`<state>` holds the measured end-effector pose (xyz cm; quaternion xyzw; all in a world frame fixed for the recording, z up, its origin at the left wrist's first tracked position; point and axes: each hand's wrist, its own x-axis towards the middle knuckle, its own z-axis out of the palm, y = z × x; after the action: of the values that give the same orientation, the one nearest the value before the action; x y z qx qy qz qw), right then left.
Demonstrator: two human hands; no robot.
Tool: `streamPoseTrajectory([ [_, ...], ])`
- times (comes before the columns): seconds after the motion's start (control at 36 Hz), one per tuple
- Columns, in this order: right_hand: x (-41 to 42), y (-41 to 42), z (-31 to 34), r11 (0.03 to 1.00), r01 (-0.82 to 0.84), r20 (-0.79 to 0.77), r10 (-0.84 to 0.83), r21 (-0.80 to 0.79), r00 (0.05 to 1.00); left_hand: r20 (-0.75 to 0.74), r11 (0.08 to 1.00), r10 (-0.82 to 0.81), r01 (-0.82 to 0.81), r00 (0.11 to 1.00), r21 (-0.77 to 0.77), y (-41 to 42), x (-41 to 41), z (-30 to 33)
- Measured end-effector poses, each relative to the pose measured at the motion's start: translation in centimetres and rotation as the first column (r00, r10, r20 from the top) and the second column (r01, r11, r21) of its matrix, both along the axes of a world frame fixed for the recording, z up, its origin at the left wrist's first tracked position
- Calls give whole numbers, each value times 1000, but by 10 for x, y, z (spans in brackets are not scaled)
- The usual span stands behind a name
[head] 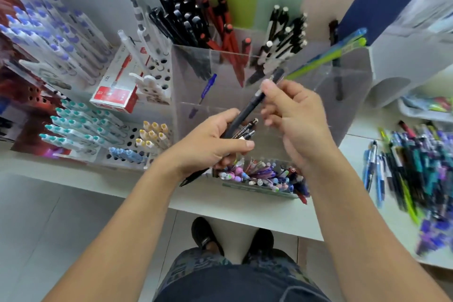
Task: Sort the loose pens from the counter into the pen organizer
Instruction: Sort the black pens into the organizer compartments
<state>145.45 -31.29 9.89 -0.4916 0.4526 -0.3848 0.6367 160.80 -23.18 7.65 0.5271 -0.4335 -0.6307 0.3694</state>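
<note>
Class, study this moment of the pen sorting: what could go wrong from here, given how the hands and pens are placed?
1. The left hand grips several dark pens at once; as the right hand pulls one black pen free, others may slip.
2. The clear organizer holds sorted colours; this pen could land in the wrong compartment.

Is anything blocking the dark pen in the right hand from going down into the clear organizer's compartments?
Nothing visible does. The right hand pinches the dark pen above the clear organizer, whose compartments are open at the top. The left hand grips a bundle of pens beside it, below the pen's upper end.
</note>
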Motion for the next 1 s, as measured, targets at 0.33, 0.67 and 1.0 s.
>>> streamPoseTrajectory([
  [0.33, -15, 3, -1, 889, 159, -95, -219, -429, 971, -72, 902, 432, -430, 899, 40, 9, 5, -19],
  [0.67, 6, 7, 0, 837, 2, -196, -130, -548, 972, -185, 908, 418, -417, 889, 50, 21, 26, -13],
  [1.0, -49, 12, -21, 914, 16, -362, -176, -406, 916, -60, 975, 217, -220, 974, -40, 0, 0, -14],
])
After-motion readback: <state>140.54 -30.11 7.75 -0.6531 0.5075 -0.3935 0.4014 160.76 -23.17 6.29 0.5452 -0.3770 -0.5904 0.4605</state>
